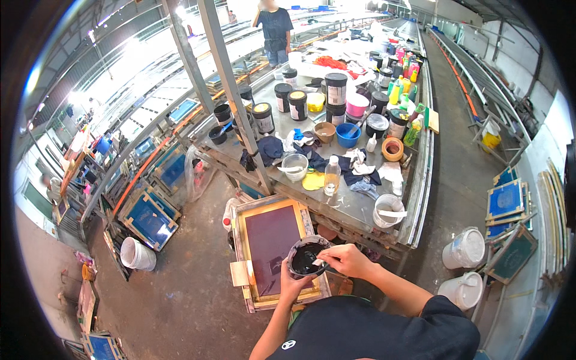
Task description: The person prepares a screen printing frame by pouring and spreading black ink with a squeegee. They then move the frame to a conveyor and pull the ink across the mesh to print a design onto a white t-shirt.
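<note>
My left hand (292, 284) grips a round tub of black ink (306, 257) from below, holding it over a wood-framed printing screen (271, 240) with a dark maroon mesh. My right hand (345, 259) reaches across the tub's right rim and pinches a small pale scraper (318, 261) whose tip dips into the ink. The screen leans against the front of a long worktable (360, 207). A strip of tan tape (239, 273) sticks to the screen's left frame.
The worktable carries several ink jars (298, 105), a blue bowl (348, 135), a clear bottle (331, 175), rags and a white tub (387, 210). White buckets (463, 248) stand on the floor at right, blue screens (150, 217) at left. A person (275, 30) stands far back.
</note>
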`<state>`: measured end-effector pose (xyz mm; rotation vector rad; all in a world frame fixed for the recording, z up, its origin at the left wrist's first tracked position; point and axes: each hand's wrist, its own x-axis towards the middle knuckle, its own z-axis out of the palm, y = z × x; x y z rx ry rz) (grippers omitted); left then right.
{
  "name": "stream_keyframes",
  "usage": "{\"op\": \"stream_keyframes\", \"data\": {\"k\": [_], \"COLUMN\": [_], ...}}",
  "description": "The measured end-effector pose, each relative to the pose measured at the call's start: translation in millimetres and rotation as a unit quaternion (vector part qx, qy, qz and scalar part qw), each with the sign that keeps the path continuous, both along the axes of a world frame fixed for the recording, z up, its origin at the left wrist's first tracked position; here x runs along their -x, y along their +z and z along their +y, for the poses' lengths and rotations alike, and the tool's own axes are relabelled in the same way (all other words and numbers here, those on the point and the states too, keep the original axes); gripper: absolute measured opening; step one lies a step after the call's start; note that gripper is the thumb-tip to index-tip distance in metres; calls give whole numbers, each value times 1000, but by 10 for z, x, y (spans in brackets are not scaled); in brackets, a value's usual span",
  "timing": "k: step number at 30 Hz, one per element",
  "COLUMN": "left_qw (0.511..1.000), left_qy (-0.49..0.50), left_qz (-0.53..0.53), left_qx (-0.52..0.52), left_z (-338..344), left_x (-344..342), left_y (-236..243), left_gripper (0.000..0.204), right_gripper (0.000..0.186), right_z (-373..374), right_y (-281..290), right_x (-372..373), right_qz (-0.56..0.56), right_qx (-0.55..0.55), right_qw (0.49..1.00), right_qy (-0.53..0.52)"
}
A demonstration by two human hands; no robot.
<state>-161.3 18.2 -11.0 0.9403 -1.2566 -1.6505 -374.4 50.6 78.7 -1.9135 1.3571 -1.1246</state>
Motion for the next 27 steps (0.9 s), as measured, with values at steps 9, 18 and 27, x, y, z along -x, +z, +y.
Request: {"op": "stream_keyframes", "data": {"k": [9,18,27], "left_qw": [1000,998,999], "left_qy": [-10,-15,5], "left_qz": [14,36,5], "left_qx": [-19,-46,-34], "left_z": [-4,8,-24], "left_x": [49,112,64], "left_y": [164,220,259], "left_gripper": [94,95,96], "right_gripper": [12,13,14], "right_z": [-37,-106,-195], "right_y": [46,115,158], "right_x": [189,297,238], "right_qz": [28,58,72], "right_qx": [6,11,12], "right_qw": [1000,998,997], "right_qy": [1,-8,-27]}}
